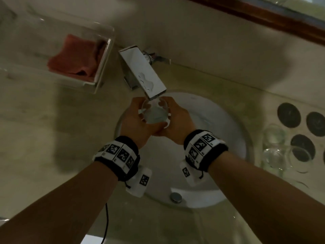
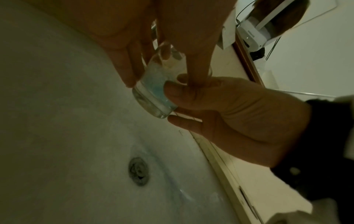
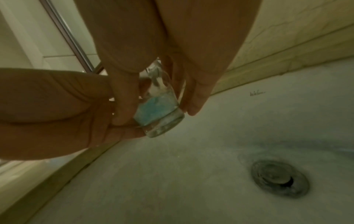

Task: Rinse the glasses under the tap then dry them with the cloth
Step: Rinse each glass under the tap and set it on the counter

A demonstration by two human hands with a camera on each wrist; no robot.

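Beige stone counter [image 1: 202, 76] surrounded a round white basin [image 1: 228, 124] set into it, with a dark wooden frame edge running along the upper right of the head view. At the bottom of the basin sat a metal drain [image 3: 279, 178], and a small chrome overflow fitting [image 1: 175, 197] showed on the near wall.

A rectangular chrome tap [image 1: 143, 71] projected over the basin. Directly beneath its spout, a clear glass [image 1: 154, 113] was held above the bowl, well clear of the drain, tilted off upright, with some water inside showing a bluish tint. Whether water was running from the spout could not be told.

Both hands were closed around this glass. The left hand [image 1: 139, 118] gripped it from the left side, fingers lying down the wall of the glass. The right hand [image 1: 177, 118] gripped it from the right, fingers curled round the lower part near the thick base. The two hands touched below the glass. Each wrist carried a black band with white printed markers.

To the left of the tap, a clear tray [image 1: 103, 59] held a folded red cloth [image 1: 75, 57]. On the counter at the right stood several more glasses [image 1: 281, 152], beside a group of dark round coasters [image 1: 289, 115].
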